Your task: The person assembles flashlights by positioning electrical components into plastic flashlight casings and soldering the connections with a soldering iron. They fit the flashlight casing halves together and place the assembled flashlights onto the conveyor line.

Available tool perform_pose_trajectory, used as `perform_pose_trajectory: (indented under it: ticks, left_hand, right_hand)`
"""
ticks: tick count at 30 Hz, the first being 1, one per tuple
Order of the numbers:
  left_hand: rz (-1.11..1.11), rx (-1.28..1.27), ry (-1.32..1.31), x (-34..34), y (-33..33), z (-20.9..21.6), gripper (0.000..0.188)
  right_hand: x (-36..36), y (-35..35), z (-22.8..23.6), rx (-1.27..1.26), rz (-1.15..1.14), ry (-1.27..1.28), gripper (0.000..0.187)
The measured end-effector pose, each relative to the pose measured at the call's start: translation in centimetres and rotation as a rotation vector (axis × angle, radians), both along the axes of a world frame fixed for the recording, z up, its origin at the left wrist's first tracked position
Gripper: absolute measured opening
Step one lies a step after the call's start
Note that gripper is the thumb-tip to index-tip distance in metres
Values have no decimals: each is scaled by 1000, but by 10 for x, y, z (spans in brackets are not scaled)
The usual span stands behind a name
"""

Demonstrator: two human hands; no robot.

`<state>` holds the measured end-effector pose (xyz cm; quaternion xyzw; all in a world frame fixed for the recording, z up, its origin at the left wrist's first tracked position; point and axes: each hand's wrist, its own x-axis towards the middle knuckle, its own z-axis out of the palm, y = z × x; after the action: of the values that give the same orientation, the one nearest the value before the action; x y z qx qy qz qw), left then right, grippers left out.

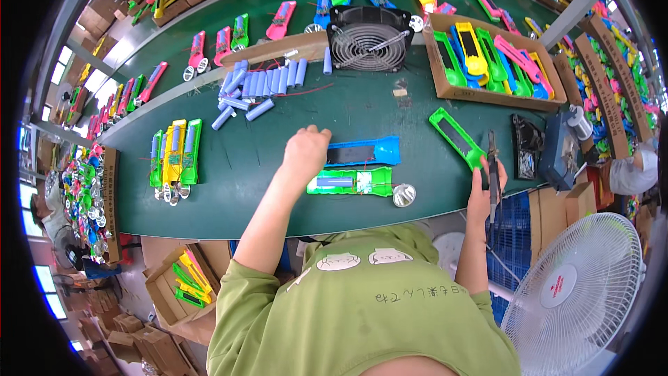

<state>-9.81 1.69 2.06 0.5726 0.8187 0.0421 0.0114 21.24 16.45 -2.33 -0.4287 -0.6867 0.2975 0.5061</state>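
My left hand (305, 147) rests with curled fingers on the left end of a blue plastic flashlight shell (365, 152) lying on the green table (264, 188). Just in front of it lies an open green flashlight half (351, 182) with a blue battery cell and a small circuit board inside, and a silver reflector (403, 195) at its right end. My right hand (485, 191) grips a soldering iron (493, 167) near the table's right edge. A green flashlight cover (456, 138) lies beside that hand.
Several loose blue battery cells (261, 83) lie at the back left, by a black fan (367, 38). A cardboard box (487, 63) of coloured shells stands at the back right. Finished flashlights (175, 153) lie at the left. A white floor fan (574, 285) stands at the right.
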Motion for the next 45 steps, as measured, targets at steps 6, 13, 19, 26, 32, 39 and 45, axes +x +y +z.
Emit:
perform_pose_trajectory:
  ticks: [6,13,19,26,32,39,45]
  left_hand:
    - [-20,141,-142,-10,-8,-3,20]
    - [-147,342,-377,-9,-36,27,24]
    - [-80,432,-350,1,-22,17,18]
    - [106,508,-632,31,12,5,19]
    - [236,840,-1394,50,10,12,11]
    - [417,915,-1242,52,-39,10,3]
    - [365,822,-585,26,-50,3,3]
  right_hand:
    - [4,1,-4,52,-23,-91,42]
    - [2,1,-4,14,7,-27,40]
    - [3,-2,-3,32,-17,-60,40]
    - [4,3,0,78,-76,-63,46]
    - [-2,-7,15,240,72,-121,38]
    - [-68,-22,13,102,579,-14,39]
    - [-105,-24,27,192,699,79,27]
